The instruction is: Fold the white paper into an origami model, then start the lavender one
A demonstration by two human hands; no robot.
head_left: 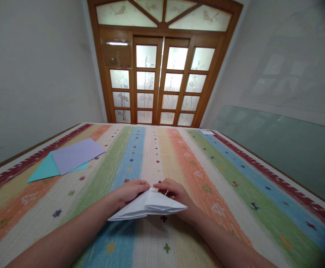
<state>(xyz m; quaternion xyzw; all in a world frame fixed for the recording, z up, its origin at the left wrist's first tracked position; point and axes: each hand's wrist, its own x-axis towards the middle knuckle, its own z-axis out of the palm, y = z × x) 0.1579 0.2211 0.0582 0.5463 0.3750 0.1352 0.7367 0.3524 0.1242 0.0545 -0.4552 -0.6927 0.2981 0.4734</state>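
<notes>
A white sheet of folded paper [151, 204], triangular with several layers, is held up just above the striped cloth in front of me. My left hand [130, 191] grips its left side near the top point, with the thumb and fingers pinched on the edge. On the other side my right hand [173, 191] has its fingers curled at the upper right edge, close to the same point. Part of the right fingers is hidden behind the paper. The layers fan slightly apart along the lower edge that faces me.
A striped, patterned tablecloth [95, 193] covers the table. At the left lie a lilac paper sheet [79, 154] and a turquoise sheet [44, 169] partly beneath it. A small white piece [207, 132] lies at the far right edge. Wooden glazed doors [162, 82] stand beyond the table.
</notes>
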